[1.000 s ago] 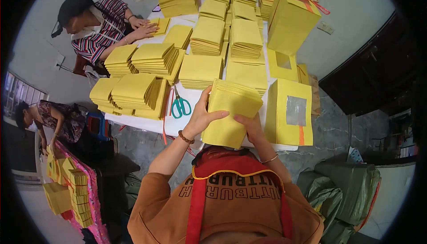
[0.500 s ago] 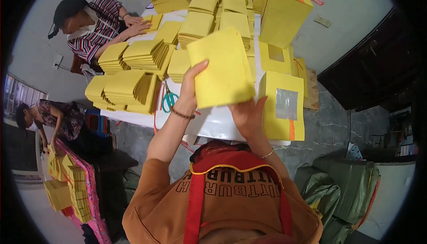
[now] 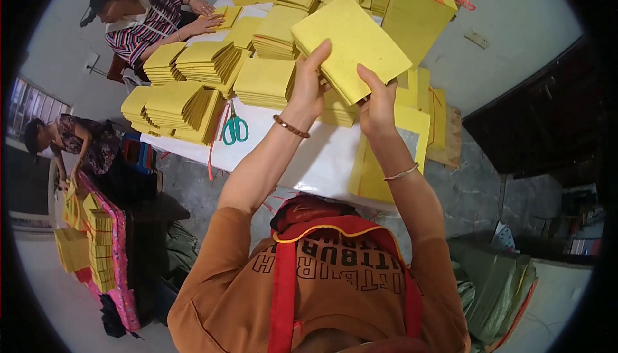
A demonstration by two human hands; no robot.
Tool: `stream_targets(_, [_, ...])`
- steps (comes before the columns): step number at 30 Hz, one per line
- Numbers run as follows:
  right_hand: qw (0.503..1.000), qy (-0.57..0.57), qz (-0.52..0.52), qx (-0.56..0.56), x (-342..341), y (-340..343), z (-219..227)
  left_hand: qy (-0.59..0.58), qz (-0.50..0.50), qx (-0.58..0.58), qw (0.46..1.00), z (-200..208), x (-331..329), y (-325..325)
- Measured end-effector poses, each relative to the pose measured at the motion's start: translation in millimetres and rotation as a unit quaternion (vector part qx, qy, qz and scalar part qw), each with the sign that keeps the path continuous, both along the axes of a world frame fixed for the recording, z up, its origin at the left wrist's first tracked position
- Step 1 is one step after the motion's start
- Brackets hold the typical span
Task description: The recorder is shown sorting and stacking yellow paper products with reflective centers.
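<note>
- My left hand [image 3: 311, 83] is closed on the yellow packet [image 3: 351, 47], thumb over its near left edge; the fingers are mostly hidden beneath it.
- My right hand [image 3: 378, 108] grips the packet's near corner, its thumb pressed along the edge; how firmly the hidden fingers bear, I can't tell from here.
- The packet is held tilted in front of me, its far corner unsupported; if either thumb eases, I judge the loose layers could slide apart.
- Nearest below is the white tabletop [image 3: 315, 169], its surface glossy; anything dropped there might skid.
- Just right of that bare patch lies a windowed yellow block [image 3: 373, 169], partly behind my right forearm; a low sweep of that arm could knock it.
- To the left are teal-handled scissors [image 3: 235, 130] beside a red strip [image 3: 210, 158]; a dragging left sleeve or wrist could snag either.
- Beyond them, a fanned stack [image 3: 177, 105] leans unevenly, so a nudge could topple it.
- Farther on, behind the packet, stands a tall yellow block [image 3: 415, 21]; swinging the packet right could bump it.
- At far left, a co-worker's hands [image 3: 206, 21] rest on yellow pieces, well apart from mine.
</note>
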State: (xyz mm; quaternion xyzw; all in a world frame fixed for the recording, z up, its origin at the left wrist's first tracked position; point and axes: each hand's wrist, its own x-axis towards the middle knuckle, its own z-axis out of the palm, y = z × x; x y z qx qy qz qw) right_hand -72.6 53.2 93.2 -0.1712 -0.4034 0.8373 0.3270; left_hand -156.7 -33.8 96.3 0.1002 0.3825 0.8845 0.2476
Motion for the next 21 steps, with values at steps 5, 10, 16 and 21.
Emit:
stream_targets(5, [0.993, -0.007, 0.122, 0.005, -13.9, 31.1, 4.6, 0.026, -0.032, -0.089, 0.995, 8.8, -49.6, -38.4])
stream_targets(10, [0.985, -0.044, 0.158, 0.045, -63.6, 43.4, 14.7, 0.085, -0.002, -0.200, 0.976, 20.8, -96.0, -35.8])
stream_targets(16, [0.968, -0.100, 0.222, 0.060, -175.9, 98.1, 62.0, 0.109, 0.008, -0.212, 0.971, 59.0, -206.2, 5.3])
stream_targets(21, [0.979, -0.076, 0.172, 0.084, -276.3, 125.9, 118.0, 0.142, 0.046, -0.113, 0.982, 104.1, -316.5, 56.1])
